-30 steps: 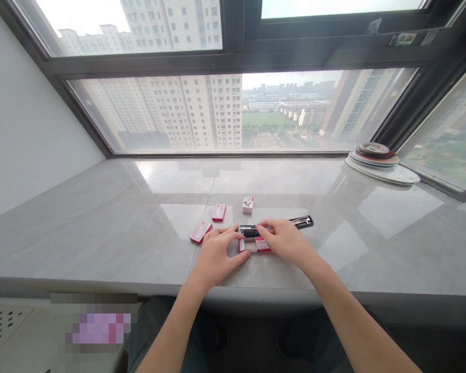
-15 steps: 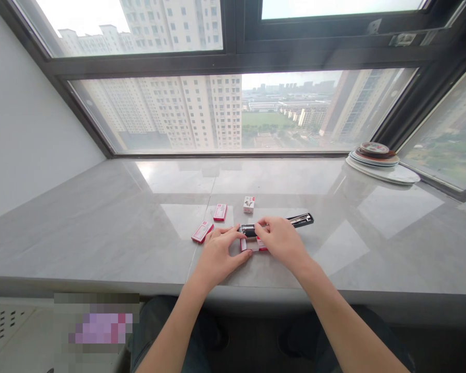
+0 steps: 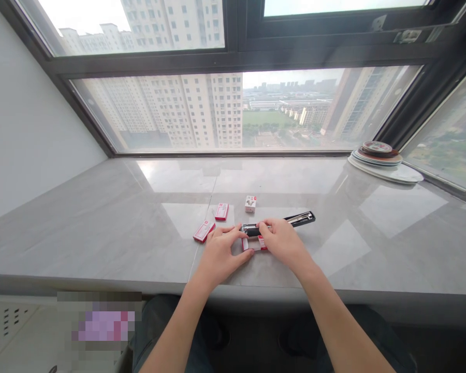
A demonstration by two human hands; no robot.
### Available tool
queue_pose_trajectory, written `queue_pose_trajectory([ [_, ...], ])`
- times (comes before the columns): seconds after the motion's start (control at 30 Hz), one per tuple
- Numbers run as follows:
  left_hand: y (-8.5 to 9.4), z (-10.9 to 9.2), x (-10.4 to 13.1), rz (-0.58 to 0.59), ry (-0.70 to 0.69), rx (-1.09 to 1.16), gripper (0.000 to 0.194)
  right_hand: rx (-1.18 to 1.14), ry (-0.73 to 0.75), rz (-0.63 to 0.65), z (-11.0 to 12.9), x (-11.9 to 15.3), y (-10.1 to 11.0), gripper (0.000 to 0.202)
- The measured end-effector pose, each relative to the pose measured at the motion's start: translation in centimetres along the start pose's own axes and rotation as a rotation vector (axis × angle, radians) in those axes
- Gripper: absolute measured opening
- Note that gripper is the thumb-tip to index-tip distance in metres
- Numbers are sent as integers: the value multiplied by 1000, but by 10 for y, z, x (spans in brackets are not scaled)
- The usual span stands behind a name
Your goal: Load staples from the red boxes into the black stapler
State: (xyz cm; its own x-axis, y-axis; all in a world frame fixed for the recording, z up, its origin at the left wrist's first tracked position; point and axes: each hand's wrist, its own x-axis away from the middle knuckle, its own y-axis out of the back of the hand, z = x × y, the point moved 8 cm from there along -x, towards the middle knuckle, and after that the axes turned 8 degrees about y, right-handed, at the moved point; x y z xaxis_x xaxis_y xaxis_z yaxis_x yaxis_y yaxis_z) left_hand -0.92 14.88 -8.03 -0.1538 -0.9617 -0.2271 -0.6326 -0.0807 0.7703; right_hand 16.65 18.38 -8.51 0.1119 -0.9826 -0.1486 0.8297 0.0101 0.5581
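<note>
A black stapler point(image 3: 249, 230) lies opened out on the grey stone ledge, its long metal-lined part point(image 3: 303, 219) reaching off to the right. My left hand point(image 3: 222, 251) steadies the stapler's left end with its fingers, the thumb stretched toward a small box. Over the stapler's middle, my right hand point(image 3: 283, 238) has thumb and fingers pinched together on it; whether a row of staples is between them is hidden. Just below the stapler sits an opened red-and-white staple box point(image 3: 254, 244), partly covered by my right hand.
Two red-and-white staple boxes, one nearer point(image 3: 204, 231) and one farther point(image 3: 221, 211), lie to the left. A white box point(image 3: 250, 204) stands behind the stapler. Stacked plates point(image 3: 384, 168) are at the back right by the window. The ledge's front edge point(image 3: 241, 294) runs before my knees.
The whole view has shifted slightly. Both hands keep nearly the same hold on the stapler, and the boxes stay in place.
</note>
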Motion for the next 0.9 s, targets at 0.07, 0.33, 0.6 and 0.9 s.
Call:
queue_pose_trajectory([
  [0.07,-1,1,0,1,-2,-3,35,-114,-44,34,-6,0,-8,32],
  [0.33,-3,3,0,21,8,5,37,-448,-118,25,-11,-2,-23,31],
  [0.6,-1,1,-2,36,-27,7,33,-46,250,62,44,0,-1,16],
  [0.9,-2,0,0,45,-34,-27,30,328,331,262,33,25,6,13],
])
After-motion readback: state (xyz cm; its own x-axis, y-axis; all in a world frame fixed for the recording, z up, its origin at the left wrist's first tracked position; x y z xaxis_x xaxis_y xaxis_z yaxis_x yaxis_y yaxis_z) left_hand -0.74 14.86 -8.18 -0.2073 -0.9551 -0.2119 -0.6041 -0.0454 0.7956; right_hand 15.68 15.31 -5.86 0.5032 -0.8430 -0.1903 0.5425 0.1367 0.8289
